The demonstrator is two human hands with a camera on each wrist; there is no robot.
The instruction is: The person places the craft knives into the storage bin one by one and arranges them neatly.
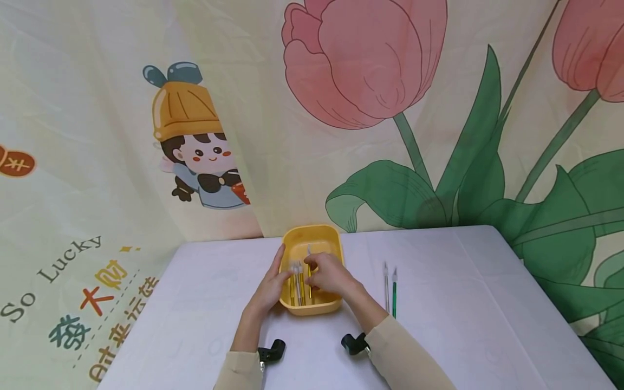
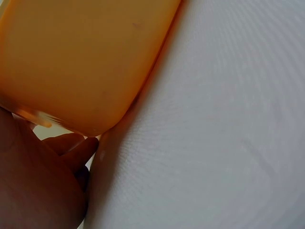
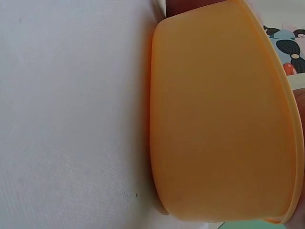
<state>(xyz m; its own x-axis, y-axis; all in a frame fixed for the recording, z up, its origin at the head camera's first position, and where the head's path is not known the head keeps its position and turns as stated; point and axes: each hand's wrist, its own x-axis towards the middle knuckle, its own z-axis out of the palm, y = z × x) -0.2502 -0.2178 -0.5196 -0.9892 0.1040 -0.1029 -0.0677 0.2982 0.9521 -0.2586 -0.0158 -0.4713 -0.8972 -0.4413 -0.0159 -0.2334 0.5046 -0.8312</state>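
Observation:
A yellow plastic tray (image 1: 312,311) stands on the white-covered table in the head view. My left hand (image 1: 265,291) grips its left wall, with the thumb over the rim and the fingers along the outside. Inside, several slim gold and silver craft knives (image 1: 298,290) with clear caps lie side by side at the left. Over the tray, my right hand (image 1: 332,276) pinches a gold craft knife (image 1: 310,293), its tip pointing away from me. Both wrist views show mostly the tray's outer walls; the left one also shows fingers (image 2: 81,150) against its edge.
Right of the tray, a silver craft knife (image 1: 387,287) and a green craft knife (image 1: 395,292) lie parallel on the table (image 1: 453,303). A printed cloth (image 1: 273,162) with tulips and a cartoon figure hangs behind the table's far edge.

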